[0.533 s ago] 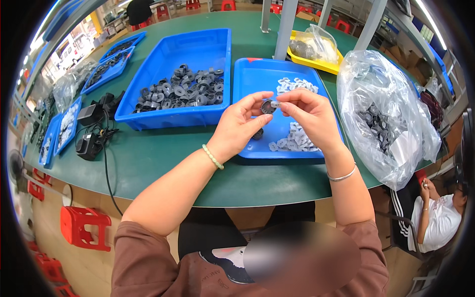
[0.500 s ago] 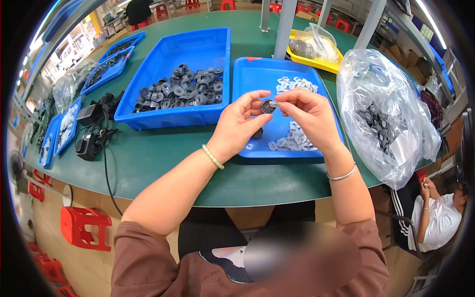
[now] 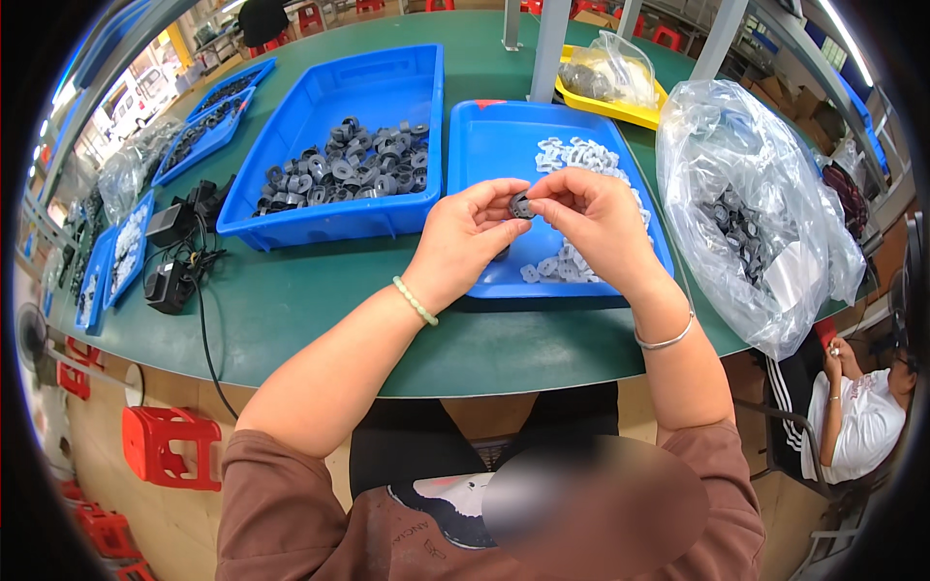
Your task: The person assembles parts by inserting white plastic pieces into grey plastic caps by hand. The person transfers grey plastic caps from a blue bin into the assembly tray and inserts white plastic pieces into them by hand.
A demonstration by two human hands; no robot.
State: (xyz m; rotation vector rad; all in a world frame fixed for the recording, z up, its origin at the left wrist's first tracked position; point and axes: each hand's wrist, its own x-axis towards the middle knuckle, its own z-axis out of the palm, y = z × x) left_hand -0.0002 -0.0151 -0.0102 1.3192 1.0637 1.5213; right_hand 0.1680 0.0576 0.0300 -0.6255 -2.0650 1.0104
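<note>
A small dark round plastic part (image 3: 521, 204) is between my two hands, above the blue tray (image 3: 472, 145). My left hand (image 3: 473, 230) pinches it from the left between thumb and fingers. From the other side, my right hand (image 3: 591, 215) has thumb and forefinger closed together at the part's edge; its fingertips hide whatever small piece is there. In the tray lie a pile of white plastic pieces (image 3: 578, 155) at the far side and a pile of pale translucent pieces (image 3: 562, 266) nearer me. Another dark part (image 3: 502, 254) shows partly under my left hand.
Left of the tray, a deep blue bin (image 3: 334, 211) holds many dark ring-shaped parts (image 3: 354, 165). Black adapters with cables (image 3: 172, 281) lie farther left. A clear plastic bag (image 3: 746, 232) of dark parts and a yellow tray (image 3: 635, 113) stand right. A seated person (image 3: 857, 416) is at lower right.
My right fingertips have moved in against the dark part, and the pale piece seen at them before is now hidden. The view has shifted slightly.
</note>
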